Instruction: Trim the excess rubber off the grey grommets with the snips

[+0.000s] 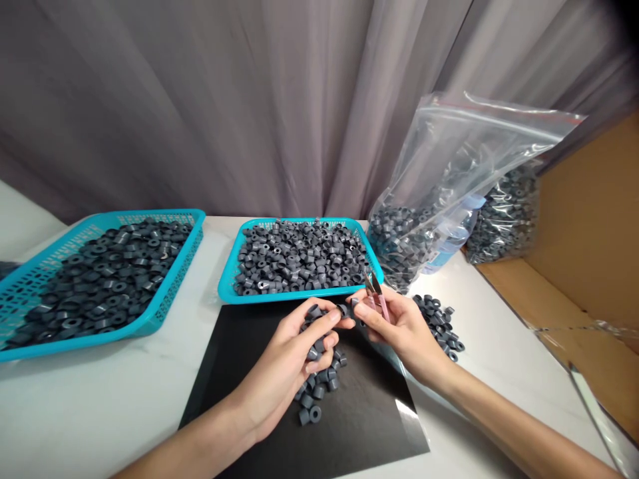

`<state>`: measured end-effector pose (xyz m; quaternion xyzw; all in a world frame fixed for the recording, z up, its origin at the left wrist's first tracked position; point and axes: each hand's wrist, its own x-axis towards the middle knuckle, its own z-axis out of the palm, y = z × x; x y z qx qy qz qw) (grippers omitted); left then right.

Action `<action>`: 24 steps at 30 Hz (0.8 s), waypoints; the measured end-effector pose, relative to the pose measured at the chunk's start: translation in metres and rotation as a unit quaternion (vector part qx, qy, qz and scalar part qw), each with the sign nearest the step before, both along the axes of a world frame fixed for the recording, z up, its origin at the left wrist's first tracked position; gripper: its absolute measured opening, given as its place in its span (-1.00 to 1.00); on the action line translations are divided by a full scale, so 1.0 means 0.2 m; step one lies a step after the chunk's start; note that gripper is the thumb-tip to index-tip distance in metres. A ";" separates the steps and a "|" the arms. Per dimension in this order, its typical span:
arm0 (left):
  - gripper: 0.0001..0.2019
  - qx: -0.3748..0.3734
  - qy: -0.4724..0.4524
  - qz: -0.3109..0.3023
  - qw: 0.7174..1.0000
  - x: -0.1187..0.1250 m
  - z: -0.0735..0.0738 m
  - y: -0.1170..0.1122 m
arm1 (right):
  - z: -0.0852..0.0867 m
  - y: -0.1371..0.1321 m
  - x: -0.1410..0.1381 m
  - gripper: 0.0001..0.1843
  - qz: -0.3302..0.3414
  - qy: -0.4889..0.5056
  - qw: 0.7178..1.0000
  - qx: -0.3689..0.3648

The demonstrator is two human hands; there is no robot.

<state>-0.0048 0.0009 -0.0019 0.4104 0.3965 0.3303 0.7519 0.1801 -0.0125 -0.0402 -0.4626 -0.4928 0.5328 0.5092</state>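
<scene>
My left hand (294, 359) is curled around several small grey rubber rings (314, 313) and pinches one ring (343, 310) between thumb and forefinger. My right hand (407, 332) grips pink-handled snips (375, 295), their blades pointing up and away, and its fingertips meet the pinched ring. Both hands hover over a black sheet (359, 412). A small heap of the same rings (319, 389) lies on the sheet under my left hand.
Two turquoise baskets (154, 313) (229, 279) full of grey rings stand behind the sheet. Right of them stand clear zip bags (449, 193) of rings, a loose pile of rings (442, 326) and a cardboard box (589, 266). A grey curtain hangs behind.
</scene>
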 end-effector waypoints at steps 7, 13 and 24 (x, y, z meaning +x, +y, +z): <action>-0.84 -0.002 -0.016 -0.013 1.000 0.00 -0.01 0.00 | 0.00 0.00 0.01 -0.70 0.037 -0.021 0.999 0.030; -0.84 -0.009 -0.006 -0.021 1.000 0.00 -0.02 0.00 | 0.01 -0.01 0.00 -0.74 0.063 -0.024 0.997 0.032; -0.80 -0.039 0.024 -0.015 0.999 0.01 -0.05 -0.01 | 0.00 -0.01 -0.02 -0.74 0.040 0.020 0.999 0.013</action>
